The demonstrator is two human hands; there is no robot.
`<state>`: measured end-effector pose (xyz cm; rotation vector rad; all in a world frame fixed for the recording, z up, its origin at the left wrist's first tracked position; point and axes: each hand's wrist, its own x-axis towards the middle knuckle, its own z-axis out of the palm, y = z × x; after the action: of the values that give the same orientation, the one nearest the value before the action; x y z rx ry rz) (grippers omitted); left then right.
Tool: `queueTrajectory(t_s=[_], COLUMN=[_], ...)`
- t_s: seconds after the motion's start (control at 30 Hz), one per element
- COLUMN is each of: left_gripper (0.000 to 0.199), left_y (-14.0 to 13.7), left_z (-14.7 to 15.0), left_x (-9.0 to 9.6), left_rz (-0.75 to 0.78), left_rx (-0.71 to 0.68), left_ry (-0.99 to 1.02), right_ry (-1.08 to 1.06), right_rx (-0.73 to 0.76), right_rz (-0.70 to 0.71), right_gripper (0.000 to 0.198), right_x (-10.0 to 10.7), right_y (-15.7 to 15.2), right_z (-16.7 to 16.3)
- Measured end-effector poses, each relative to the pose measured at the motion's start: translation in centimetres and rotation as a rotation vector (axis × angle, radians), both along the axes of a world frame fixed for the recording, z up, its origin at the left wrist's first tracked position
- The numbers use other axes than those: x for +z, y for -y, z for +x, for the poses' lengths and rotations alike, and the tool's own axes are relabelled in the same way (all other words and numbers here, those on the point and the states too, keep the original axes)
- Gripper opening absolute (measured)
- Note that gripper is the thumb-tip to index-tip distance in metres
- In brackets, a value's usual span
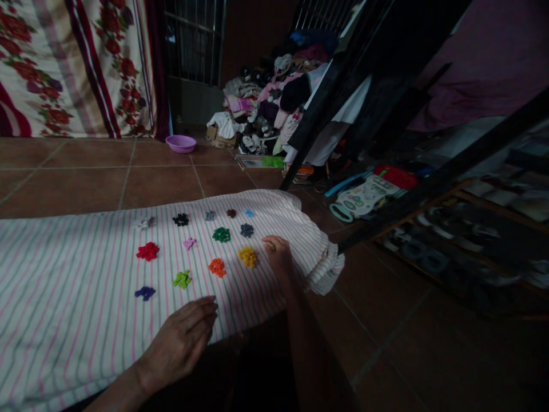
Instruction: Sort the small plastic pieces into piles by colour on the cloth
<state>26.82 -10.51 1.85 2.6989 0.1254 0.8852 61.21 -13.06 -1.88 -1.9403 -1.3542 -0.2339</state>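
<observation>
Small plastic pieces lie sorted by colour in separate piles on a striped cloth (98, 263). My right hand (279, 257) is at the right of the piles, fingers curled together. A small tan-yellow spot shows at its fingertips, too small to name. Closest to it is the yellow pile (247, 257), with the dark grey pile (247, 230) just beyond. My left hand (182, 336) rests at the cloth's near side, fingers stretched out and holding nothing. Nearby are the lime green pile (182, 279), the orange pile (217, 267) and the dark blue pile (145, 293).
Farther back lie red (147, 251), pink (189, 244), dark green (222, 234), white (144, 223) and black (180, 219) piles. A purple basin (180, 144) stands on the tiled floor. Heaped clothes (274, 97) are behind, and a shoe rack (454, 229) is at right.
</observation>
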Motion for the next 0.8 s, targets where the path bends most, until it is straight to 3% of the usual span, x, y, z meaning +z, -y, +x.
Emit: queueTrajectory(t_s=[0.8], left_gripper=[0.026], left_y=[-0.03], left_z=[0.53], left_x=[-0.14], left_rz=[-0.084], left_rx=[0.018], left_ry=[0.018], right_ry=[0.011], right_rx=[-0.003], right_rz=[0.072], right_gripper=[0.018], right_x=[-0.08], right_y=[0.01], right_z=[0.02])
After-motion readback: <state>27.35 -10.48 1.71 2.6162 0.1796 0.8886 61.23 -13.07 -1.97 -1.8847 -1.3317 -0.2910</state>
